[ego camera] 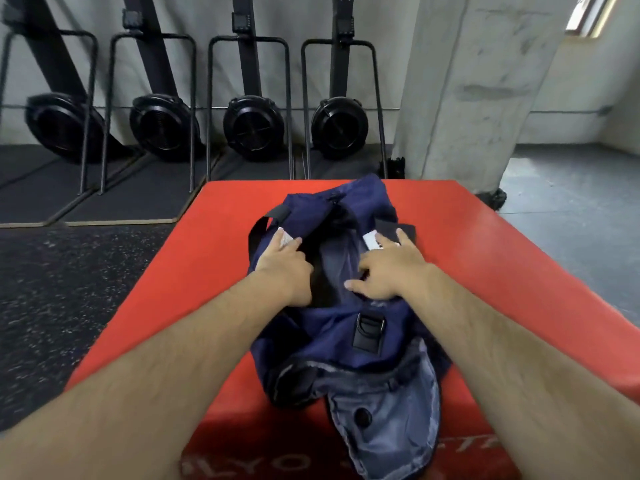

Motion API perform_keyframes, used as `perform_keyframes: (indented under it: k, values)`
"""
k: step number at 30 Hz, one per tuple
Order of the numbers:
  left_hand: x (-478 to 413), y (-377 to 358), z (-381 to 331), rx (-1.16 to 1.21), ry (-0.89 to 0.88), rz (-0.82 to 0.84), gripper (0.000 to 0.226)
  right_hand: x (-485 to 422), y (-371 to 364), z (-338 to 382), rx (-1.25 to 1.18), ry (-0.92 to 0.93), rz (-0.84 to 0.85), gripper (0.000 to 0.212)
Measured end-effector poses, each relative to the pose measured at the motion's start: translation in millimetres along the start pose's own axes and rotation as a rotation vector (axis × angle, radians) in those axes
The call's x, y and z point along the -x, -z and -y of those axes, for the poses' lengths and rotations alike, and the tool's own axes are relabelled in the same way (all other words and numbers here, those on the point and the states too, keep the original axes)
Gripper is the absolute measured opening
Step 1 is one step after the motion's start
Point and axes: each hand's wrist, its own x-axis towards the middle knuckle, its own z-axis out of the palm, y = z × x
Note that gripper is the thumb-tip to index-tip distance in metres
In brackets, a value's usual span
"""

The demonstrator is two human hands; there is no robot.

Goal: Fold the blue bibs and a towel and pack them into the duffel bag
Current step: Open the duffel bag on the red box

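A navy duffel bag [332,337] lies lengthwise on a red padded mat [485,271], its top opening facing up. My left hand [284,261] grips the left edge of the opening, fingers curled over the fabric near a white tag. My right hand [388,268] lies on the right side of the opening with fingers spread, thumb at the rim, touching dark fabric and a white label. Dark cloth shows inside the opening [332,258]; what it is cannot be told. A lighter blue-grey flap [388,427] hangs open at the bag's near end.
Several black rowing machines [252,126] stand upright against the back wall behind the mat. A concrete pillar [478,91] rises at the mat's far right corner. Black speckled rubber floor [69,289] lies to the left, grey floor to the right.
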Motion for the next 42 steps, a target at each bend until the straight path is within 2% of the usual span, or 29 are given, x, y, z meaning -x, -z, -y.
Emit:
perform_keyframes:
  k: [2, 3, 5, 8, 10, 13, 16, 19, 21, 23, 25, 27, 29, 31, 34, 39, 42]
  values:
    - [-0.1, -4.1, 19.4, -0.059, 0.064, 0.007, 0.056, 0.2, -4.5, -17.2, -0.056, -0.173, 0.057, 0.102]
    - [0.6, -5.9, 30.3, -0.077, 0.092, 0.019, 0.058, 1.4, -4.7, -26.5, -0.073, -0.23, 0.083, 0.108]
    - [-0.7, -11.3, 47.6, -0.075, 0.143, 0.026, 0.061, 4.2, -7.0, -39.2, -0.065, -0.285, 0.124, 0.105]
    - [-5.5, -11.0, 55.4, -0.025, 0.183, -0.045, 0.061, 8.1, -0.1, -39.2, 0.002, -0.322, 0.067, 0.082]
    - [-10.7, -8.7, 53.5, 0.066, 0.165, -0.156, 0.059, 12.5, 10.0, -38.8, 0.039, -0.305, -0.034, 0.071]
    - [-17.3, -12.2, 49.2, 0.362, 0.043, -0.312, 0.047, 20.3, 9.1, -42.6, -0.026, -0.212, -0.123, 0.073]
    - [-17.9, -20.3, 39.7, 0.634, -0.067, -0.328, 0.04, 37.0, -3.0, -27.6, -0.185, -0.103, -0.084, 0.074]
    - [-17.8, -29.6, 33.5, 0.741, -0.114, -0.309, 0.042, 56.4, 1.1, -1.2, -0.475, -0.028, -0.032, 0.074]
    - [-14.8, -32.5, 34.7, 0.83, -0.115, -0.306, 0.044, 65.9, 6.7, 11.2, -0.638, 0.035, 0.023, 0.082]
    - [-8.8, -32.7, 36.6, 0.84, -0.079, -0.324, 0.048, 71.1, 4.6, 17.2, -0.585, 0.08, 0.087, 0.095]
    - [1.2, -26.0, 34.3, 0.798, 0.066, -0.312, 0.056, 70.6, -3.0, 16.3, -0.449, 0.059, 0.131, 0.094]
    - [11.6, -16.0, 28.7, 0.761, 0.293, -0.164, 0.063, 67.6, -7.1, 14.9, -0.383, 0.02, 0.164, 0.084]
    - [18.6, -10.2, 21.0, 0.775, 0.392, 0.086, 0.075, 64.0, -8.6, 15.5, -0.37, -0.004, 0.184, 0.08]
    - [19.4, -10.8, 14.8, 0.833, 0.332, 0.206, 0.085, 62.5, -9.3, 16.7, -0.358, -0.033, 0.197, 0.082]
    - [17.8, -11.2, 7.7, 0.966, 0.299, 0.14, 0.091, 65.9, -10.9, 13.1, -0.31, -0.08, 0.198, 0.081]
    - [4.8, 0.5, -29.9, 1.247, 0.172, 0.017, 0.067, 76.7, -21.4, -18.3, -0.303, -0.179, 0.184, 0.064]
    - [-9.9, 7.4, -61.7, 1.329, 0.045, -0.026, 0.061, 91.1, -27.6, -43.5, -0.217, -0.338, 0.151, 0.049]
